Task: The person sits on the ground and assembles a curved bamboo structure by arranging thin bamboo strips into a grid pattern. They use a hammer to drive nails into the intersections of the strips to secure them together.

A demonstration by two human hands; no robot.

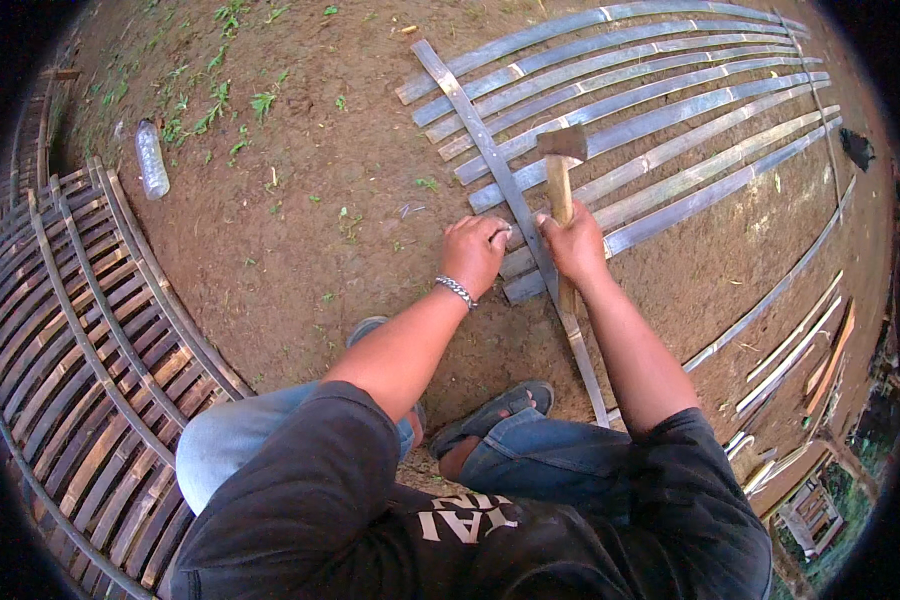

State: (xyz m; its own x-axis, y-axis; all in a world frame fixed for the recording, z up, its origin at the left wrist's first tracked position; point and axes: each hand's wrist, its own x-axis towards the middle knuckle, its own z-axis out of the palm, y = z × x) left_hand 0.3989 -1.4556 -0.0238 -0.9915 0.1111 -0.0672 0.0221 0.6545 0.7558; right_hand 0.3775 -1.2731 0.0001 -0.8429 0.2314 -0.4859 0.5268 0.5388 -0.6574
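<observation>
My right hand (574,246) is wrapped round the wooden handle of a hatchet (560,180), whose dark metal head points away from me above the bamboo slats. A long flat bamboo crosspiece (483,140) lies across the near-left ends of several split bamboo slats (660,122) on the ground. Just left of the crosspiece, my left hand (475,255) is closed in a pinch beside a slat's end. What its fingers hold, if anything, is too small to make out. A chain bracelet (457,291) circles my left wrist.
A bamboo slat panel (90,370) lies at the left, near my leg. Beyond it is a clear plastic bottle (152,160) on the bare soil. Loose bamboo strips (795,350) lie at the right. My sandalled foot (495,415) is close to the crosspiece's near end.
</observation>
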